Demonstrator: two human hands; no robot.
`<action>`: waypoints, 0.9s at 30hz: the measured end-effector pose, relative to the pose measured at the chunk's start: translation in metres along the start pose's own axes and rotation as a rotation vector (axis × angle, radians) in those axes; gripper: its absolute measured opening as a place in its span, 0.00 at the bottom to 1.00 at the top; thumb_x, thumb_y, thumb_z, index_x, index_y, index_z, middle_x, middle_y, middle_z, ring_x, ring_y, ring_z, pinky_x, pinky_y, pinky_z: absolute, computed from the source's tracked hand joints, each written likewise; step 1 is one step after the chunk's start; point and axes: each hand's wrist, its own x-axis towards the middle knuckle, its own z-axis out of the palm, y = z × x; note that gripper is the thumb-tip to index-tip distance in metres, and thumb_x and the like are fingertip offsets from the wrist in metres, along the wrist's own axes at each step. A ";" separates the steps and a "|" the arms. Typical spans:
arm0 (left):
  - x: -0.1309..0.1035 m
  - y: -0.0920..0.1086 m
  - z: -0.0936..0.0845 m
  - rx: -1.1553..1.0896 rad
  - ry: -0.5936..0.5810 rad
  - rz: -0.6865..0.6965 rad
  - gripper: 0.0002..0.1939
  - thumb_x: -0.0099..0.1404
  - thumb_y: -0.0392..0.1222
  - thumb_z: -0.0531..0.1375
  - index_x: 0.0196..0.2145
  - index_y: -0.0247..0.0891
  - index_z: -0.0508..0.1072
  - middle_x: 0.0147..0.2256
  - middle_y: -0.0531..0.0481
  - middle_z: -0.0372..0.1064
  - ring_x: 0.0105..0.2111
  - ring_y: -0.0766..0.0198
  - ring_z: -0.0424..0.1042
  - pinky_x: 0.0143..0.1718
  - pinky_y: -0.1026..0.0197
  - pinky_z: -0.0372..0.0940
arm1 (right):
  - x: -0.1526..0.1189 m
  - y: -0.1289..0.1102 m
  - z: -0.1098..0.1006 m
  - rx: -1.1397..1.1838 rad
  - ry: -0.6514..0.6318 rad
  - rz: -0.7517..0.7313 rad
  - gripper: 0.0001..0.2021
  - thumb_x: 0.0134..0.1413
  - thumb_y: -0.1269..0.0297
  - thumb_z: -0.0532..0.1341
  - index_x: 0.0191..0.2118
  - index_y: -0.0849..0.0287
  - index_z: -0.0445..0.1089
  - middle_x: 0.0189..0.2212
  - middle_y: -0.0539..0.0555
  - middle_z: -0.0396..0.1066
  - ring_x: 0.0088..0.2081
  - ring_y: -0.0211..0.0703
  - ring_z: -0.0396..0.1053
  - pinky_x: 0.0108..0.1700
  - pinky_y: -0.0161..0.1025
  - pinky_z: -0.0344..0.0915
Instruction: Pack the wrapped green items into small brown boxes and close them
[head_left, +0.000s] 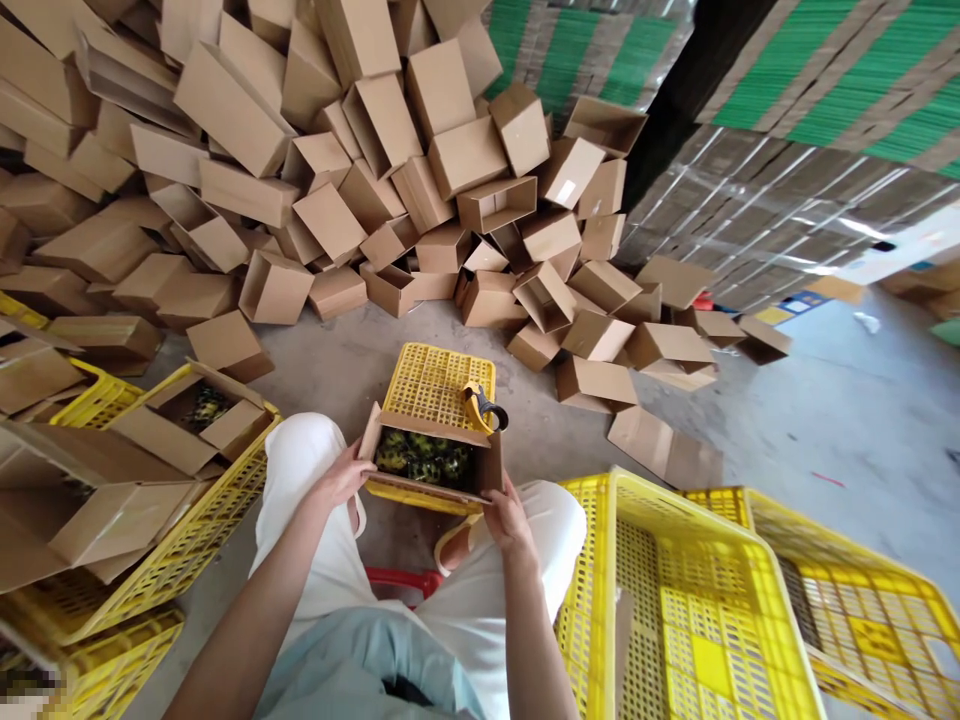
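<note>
An open cardboard box point(480, 492) is between my knees, over an upturned yellow crate point(420, 385). Inside lie dark green and yellow packed items point(424, 458) in shiny wrapping, their kind unclear. My left hand point(346, 474) grips the box's left end by the edge, its fingers closed. At the right end, my right hand point(510, 513) holds the near corner, thumb on the cardboard and the other fingers partly hidden. A yellow and black tape dispenser point(480, 408) rests on the crate just beyond the box.
A large heap of cardboard boxes point(330, 220) spreads across the floor ahead. On my left, a yellow crate point(225, 510) bears open boxes. Large yellow crates point(622, 490) stand at my right. Stacks of strapped flat cardboard point(750, 200) rise behind. Part of a red stool point(405, 578) shows beneath me.
</note>
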 end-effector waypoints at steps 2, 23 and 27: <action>-0.007 0.002 -0.001 0.018 -0.086 -0.011 0.43 0.45 0.34 0.67 0.62 0.43 0.75 0.49 0.43 0.83 0.47 0.50 0.81 0.43 0.58 0.73 | -0.005 -0.001 0.002 -0.028 -0.048 0.010 0.40 0.41 0.61 0.66 0.65 0.50 0.70 0.55 0.53 0.81 0.48 0.54 0.80 0.47 0.48 0.77; -0.007 -0.008 -0.006 0.153 -0.104 0.091 0.51 0.45 0.33 0.62 0.70 0.40 0.68 0.59 0.42 0.78 0.59 0.45 0.75 0.57 0.53 0.70 | -0.001 -0.033 0.029 -1.539 -0.180 -0.565 0.31 0.63 0.72 0.54 0.71 0.53 0.65 0.64 0.61 0.73 0.77 0.67 0.46 0.72 0.76 0.44; -0.009 -0.004 -0.003 0.098 -0.172 0.066 0.55 0.46 0.33 0.62 0.74 0.44 0.62 0.66 0.43 0.72 0.63 0.45 0.71 0.61 0.52 0.69 | 0.008 -0.028 0.049 -1.632 -0.163 -0.479 0.26 0.62 0.70 0.58 0.65 0.60 0.71 0.60 0.69 0.74 0.66 0.71 0.61 0.65 0.67 0.61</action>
